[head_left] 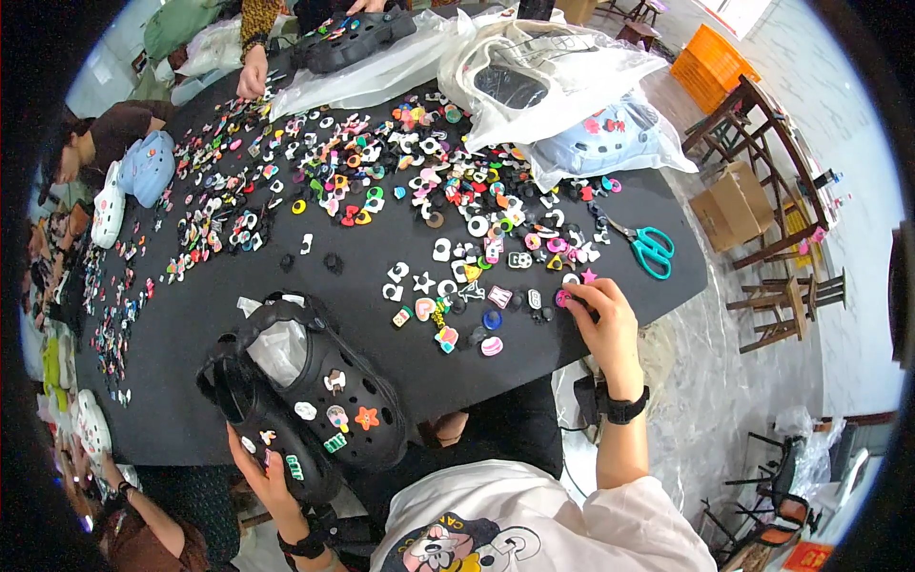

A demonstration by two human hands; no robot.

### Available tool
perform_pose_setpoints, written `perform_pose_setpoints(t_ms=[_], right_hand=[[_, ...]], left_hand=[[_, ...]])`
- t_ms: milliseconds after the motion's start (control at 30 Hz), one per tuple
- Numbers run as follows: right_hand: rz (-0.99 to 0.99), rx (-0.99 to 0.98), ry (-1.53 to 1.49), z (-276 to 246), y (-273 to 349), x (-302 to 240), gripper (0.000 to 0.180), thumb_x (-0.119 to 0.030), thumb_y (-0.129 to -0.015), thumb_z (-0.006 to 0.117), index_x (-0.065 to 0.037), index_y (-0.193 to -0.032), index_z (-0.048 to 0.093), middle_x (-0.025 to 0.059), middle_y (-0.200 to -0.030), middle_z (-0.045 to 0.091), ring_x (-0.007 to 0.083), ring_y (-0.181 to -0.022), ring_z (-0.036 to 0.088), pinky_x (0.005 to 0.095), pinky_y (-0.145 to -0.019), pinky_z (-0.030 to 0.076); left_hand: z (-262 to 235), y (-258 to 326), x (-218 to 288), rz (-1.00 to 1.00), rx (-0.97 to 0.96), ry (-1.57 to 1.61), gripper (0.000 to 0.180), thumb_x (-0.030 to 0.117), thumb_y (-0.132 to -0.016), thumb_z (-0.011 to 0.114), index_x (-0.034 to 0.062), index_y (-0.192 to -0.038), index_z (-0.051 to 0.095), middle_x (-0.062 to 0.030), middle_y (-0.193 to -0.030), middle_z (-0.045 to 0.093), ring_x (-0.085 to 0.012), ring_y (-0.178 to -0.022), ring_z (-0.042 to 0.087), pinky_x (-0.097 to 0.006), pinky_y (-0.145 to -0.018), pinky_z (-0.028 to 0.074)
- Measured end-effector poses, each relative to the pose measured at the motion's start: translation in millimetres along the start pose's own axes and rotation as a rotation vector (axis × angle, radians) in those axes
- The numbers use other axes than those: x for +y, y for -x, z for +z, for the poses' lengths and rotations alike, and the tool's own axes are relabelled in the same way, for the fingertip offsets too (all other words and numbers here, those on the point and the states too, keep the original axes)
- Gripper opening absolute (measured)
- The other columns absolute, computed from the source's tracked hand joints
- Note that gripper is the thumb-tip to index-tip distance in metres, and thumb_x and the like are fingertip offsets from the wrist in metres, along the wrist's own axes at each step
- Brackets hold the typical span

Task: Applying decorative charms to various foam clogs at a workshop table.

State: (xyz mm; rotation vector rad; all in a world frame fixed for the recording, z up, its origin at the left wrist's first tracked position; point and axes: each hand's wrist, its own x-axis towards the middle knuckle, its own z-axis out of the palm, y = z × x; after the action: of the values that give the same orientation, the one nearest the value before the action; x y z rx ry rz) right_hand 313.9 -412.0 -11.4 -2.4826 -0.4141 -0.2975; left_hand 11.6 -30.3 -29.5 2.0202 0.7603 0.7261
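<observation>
A pair of black clogs [329, 396] with holes rests at the near left edge of the table, one overlapping the other. Small charms, among them an orange starfish [367, 418], are set in their tops. My left hand [272, 486] grips the outer side of the nearer black clog [272, 429]. At the right, my right hand [607, 329] has its fingertips pinched on a small shoe charm among loose ones; the fingers partly hide it. Close by lie a pink star charm [590, 276], a blue round charm [492, 319] and a pink striped charm [491, 346].
Heaps of shoe charms [357, 162] cover the black table [553, 367]. Teal-handled scissors [653, 252] lie at its right. Bagged pale clogs [600, 133] stand at the back. Co-workers' hands [253, 74] work at the far and left sides. Wooden stools [786, 305] stand right.
</observation>
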Motion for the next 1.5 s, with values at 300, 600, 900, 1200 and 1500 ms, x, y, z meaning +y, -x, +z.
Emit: perform_pose_setpoints(t_ms=[300,600,900,1200,1500], right_hand=[[0.181,-0.017,-0.346,1,10,12,0.019,-0.009,-0.080,0.077,-0.005,-0.098,0.074,0.0095,-0.081,0.071,0.0150,-0.067,0.066,0.0274,-0.065,0.052],[0.112,-0.058,-0.243,-6,4,4,0.017,-0.006,-0.082,0.074,-0.006,-0.099,0.075,0.0086,-0.081,0.068,0.0156,-0.066,0.063,0.0280,-0.062,0.050],[-0.286,-0.107,-0.019,13,-22,-49,0.017,-0.019,-0.079,0.075,-0.012,-0.095,0.074,0.0046,-0.093,0.069,0.0237,-0.090,0.064,0.0378,-0.081,0.048],[-0.360,-0.100,0.074,31,-55,-61,0.025,-0.014,-0.079,0.072,-0.014,-0.104,0.072,0.0035,-0.096,0.068,0.0237,-0.094,0.062,0.0374,-0.084,0.048],[-0.373,-0.109,0.108,50,-76,-48,0.010,-0.010,-0.077,0.070,-0.013,-0.086,0.074,0.0032,-0.087,0.067,0.0242,-0.086,0.063,0.0369,-0.080,0.051]], left_hand=[[4,0,8,-0.031,-0.014,0.072,0.068,0.025,-0.096,0.054,-0.0023,-0.151,0.025,-0.0174,-0.154,0.030,-0.0286,-0.138,0.034,-0.039,-0.114,0.024],[1,-1,3,0.003,-0.024,0.077,0.066,0.025,-0.097,0.055,0.0009,-0.152,0.027,-0.0156,-0.152,0.032,-0.0268,-0.136,0.037,-0.038,-0.113,0.026],[1,0,-1,-0.012,-0.012,0.104,0.068,0.023,-0.096,0.057,0.0028,-0.152,0.026,-0.0149,-0.153,0.032,-0.0270,-0.136,0.037,-0.039,-0.113,0.027],[4,0,14,-0.085,-0.007,0.140,0.073,0.019,-0.090,0.059,0.0010,-0.152,0.025,-0.0154,-0.154,0.030,-0.0278,-0.140,0.032,-0.039,-0.116,0.021],[6,0,17,-0.091,0.001,0.121,0.075,0.026,-0.091,0.062,0.0002,-0.152,0.025,-0.0157,-0.156,0.028,-0.0279,-0.143,0.028,-0.040,-0.117,0.017]])
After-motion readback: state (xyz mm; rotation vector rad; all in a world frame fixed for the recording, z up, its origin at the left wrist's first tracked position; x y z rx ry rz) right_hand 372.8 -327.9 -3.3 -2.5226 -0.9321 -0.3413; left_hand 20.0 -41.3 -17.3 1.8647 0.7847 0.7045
